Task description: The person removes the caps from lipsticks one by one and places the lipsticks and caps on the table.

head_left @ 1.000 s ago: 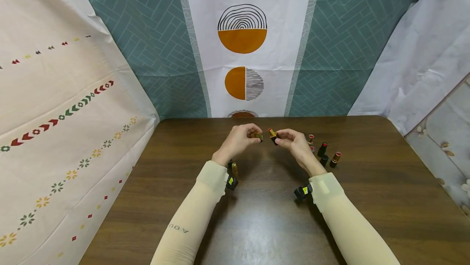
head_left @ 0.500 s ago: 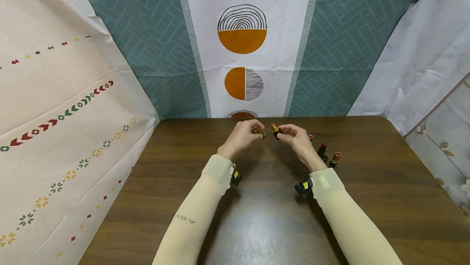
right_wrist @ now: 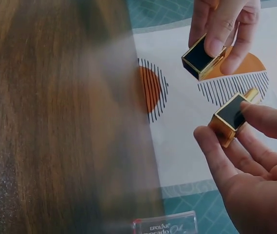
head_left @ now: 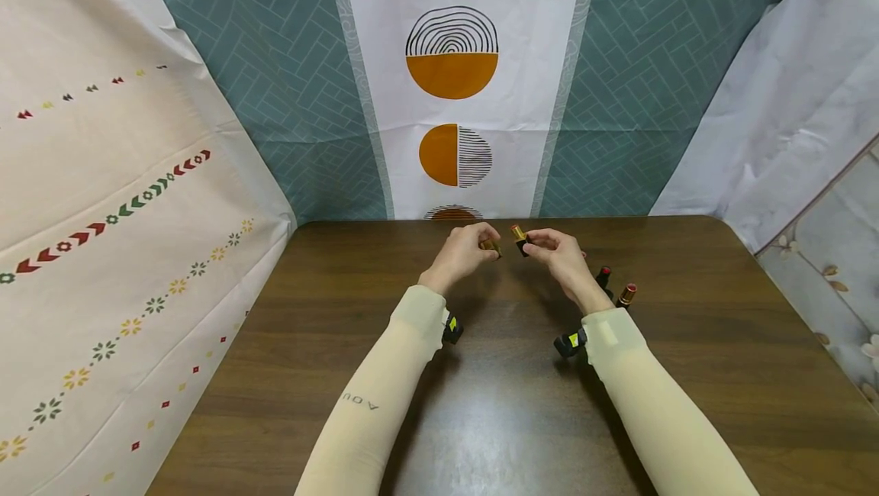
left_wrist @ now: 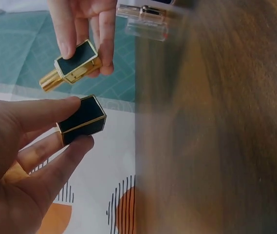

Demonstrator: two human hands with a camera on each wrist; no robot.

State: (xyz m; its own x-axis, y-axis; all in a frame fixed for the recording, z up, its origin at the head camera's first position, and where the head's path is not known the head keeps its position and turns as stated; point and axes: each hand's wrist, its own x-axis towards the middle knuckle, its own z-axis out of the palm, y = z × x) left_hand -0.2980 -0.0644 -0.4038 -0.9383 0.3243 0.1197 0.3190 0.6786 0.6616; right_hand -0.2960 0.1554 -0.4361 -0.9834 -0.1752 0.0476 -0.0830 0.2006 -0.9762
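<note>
Fingers of both hands pinch small black-and-gold pieces above the table (head_left: 384, 313) near its far edge: the left hand (head_left: 462, 253) clamps a square cap (left_wrist: 82, 119), the right hand (head_left: 559, 258) a lipstick base (right_wrist: 230, 118); they sit just apart. Other lipsticks (head_left: 614, 288) stand right of them.

Black-and-gold lipstick cap (left_wrist: 82, 119); brown table (head_left: 687, 374)

brown table (head_left: 687, 374), standing lipsticks (head_left: 626, 295) (uncapped), patterned backdrop (head_left: 453, 76)
</note>
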